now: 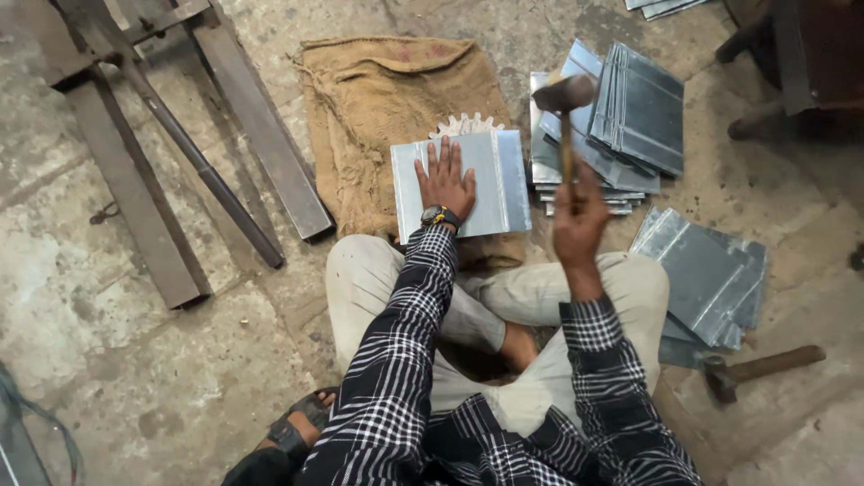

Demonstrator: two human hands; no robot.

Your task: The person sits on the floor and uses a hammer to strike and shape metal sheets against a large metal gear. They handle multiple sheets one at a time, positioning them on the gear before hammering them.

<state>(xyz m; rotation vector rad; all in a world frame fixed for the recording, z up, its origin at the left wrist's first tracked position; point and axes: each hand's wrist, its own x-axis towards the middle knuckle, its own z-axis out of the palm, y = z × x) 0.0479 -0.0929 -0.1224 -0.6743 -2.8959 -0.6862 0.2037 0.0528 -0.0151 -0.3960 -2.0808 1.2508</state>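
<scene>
Hammering step: left hand (445, 184) lies flat, fingers spread, on the galvanised sheet panel (462, 184) at frame centre — right hand (579, 219) fingers closed around raised wooden mallet (563, 103). Next calls for a square strike clear of the fingers.

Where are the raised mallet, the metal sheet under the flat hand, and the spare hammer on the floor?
mallet (563, 92), head view, on its wooden head.
metal sheet (490, 180), head view, on its bare right half.
spare hammer (765, 365), head view, on its handle.

Soft even daylight, motion-blurred mallet (563, 94), faint shadows
</scene>
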